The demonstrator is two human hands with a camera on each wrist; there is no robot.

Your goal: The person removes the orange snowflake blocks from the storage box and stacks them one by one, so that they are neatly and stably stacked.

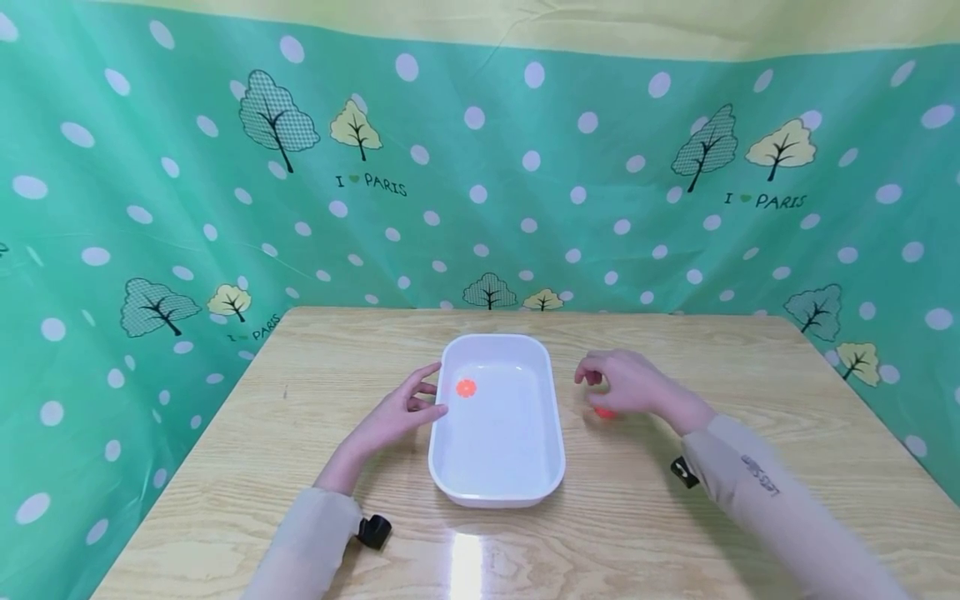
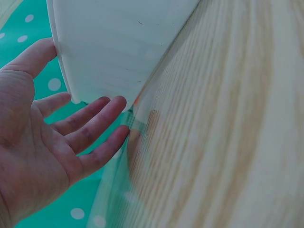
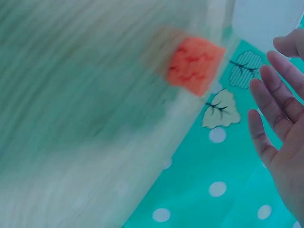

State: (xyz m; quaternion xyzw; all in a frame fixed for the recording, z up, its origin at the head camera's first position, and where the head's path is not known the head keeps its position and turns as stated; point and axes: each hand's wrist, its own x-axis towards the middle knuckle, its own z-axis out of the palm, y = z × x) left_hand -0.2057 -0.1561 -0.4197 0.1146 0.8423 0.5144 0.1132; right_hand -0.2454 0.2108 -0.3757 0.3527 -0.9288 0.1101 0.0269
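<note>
A white rectangular tray [image 1: 497,502] stands mid-table. Inside it, near the left wall, lies a small round orange piece with a scalloped edge [image 1: 466,388]. My left hand [image 1: 393,417] is at the tray's left side with fingers spread; in the left wrist view the thumb touches the rim of the tray [image 2: 109,47]. To the right of the tray, my right hand [image 1: 626,381] hovers over an orange-red piece [image 1: 604,412] on the table. The right wrist view shows it as a blocky orange piece [image 3: 195,65] with wavy grooves, apart from the loosely bent, empty fingers.
The light wood table [image 1: 300,467] runs back to a green dotted curtain [image 1: 480,192] printed with trees. Black cameras are strapped to the left wrist [image 1: 373,532] and the right wrist [image 1: 684,472].
</note>
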